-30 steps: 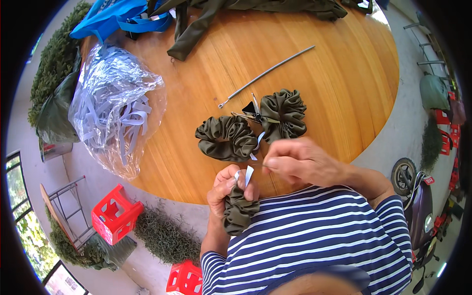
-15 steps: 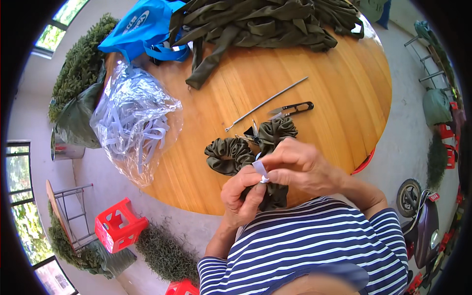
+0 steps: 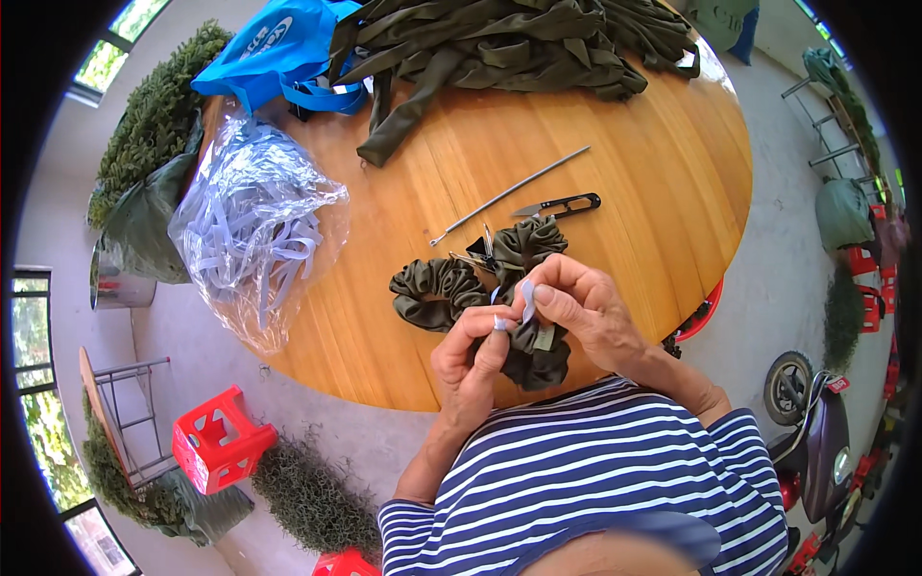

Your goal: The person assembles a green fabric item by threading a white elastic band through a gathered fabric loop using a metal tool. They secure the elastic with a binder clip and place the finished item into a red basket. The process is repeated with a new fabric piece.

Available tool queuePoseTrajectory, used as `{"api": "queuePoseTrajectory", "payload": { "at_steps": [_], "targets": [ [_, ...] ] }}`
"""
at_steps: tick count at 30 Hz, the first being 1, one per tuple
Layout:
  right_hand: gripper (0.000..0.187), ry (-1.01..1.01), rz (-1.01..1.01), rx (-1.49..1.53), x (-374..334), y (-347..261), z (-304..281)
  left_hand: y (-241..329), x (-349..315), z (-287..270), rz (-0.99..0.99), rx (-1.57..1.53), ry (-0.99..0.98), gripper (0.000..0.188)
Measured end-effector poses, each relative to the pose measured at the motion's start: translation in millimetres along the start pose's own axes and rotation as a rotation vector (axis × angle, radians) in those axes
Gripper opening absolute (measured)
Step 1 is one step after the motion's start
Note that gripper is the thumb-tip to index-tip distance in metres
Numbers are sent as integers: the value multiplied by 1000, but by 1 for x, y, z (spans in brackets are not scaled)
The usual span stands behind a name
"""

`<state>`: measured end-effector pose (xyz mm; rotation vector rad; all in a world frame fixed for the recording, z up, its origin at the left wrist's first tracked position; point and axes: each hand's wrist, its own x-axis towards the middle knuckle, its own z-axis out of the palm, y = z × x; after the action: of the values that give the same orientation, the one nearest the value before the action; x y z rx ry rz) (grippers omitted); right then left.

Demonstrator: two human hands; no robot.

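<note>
At the near edge of the table, my left hand (image 3: 469,357) pinches a white elastic band (image 3: 500,324) between thumb and fingertips. A free-looking end of the white elastic (image 3: 527,300) is held between the thumb and finger of my right hand (image 3: 588,312). Below my hands lies gathered dark green fabric (image 3: 538,369), partly hidden by them. One finished-looking dark green scrunchie (image 3: 437,294) rests left of my fingers, and another scrunchie (image 3: 531,244) lies just beyond. Some small metal pieces, too small to name, lie between them.
Black-handled thread snips (image 3: 567,205) and a thin metal rod (image 3: 509,195) lie beyond the scrunchies. A clear plastic bag of white elastic strips (image 3: 252,230) sits at the left. Along the back are a blue bag (image 3: 264,53) and piled dark green fabric strips (image 3: 509,48).
My hands have drawn slightly apart, and the right fingers now hold the elastic's end up, away from the left fingertips. More of the fabric below shows between them.
</note>
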<state>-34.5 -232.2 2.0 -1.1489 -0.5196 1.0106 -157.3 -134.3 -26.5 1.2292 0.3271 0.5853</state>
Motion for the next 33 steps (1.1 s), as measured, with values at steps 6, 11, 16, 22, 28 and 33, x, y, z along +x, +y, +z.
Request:
{"api": "queuePoseTrajectory", "payload": {
  "at_steps": [6,11,16,22,28,33],
  "targets": [
    [15,-59,148,131,1,5,-5,-5,-4,2,-75,-16,95,9],
    [15,7,352,-5,2,2,-2,6,-5,9,461,560,76,16],
    [13,-82,389,-72,5,-5,-7,5,-8,14,362,605,109,17],
    [15,-103,278,-76,5,-7,-6,13,-2,14,219,728,134,16],
    [12,-75,348,92,4,7,-12,15,6,7,158,635,-3,32],
    [13,20,351,359,2,12,-9,24,1,9,-143,233,52,46]
  ]
}}
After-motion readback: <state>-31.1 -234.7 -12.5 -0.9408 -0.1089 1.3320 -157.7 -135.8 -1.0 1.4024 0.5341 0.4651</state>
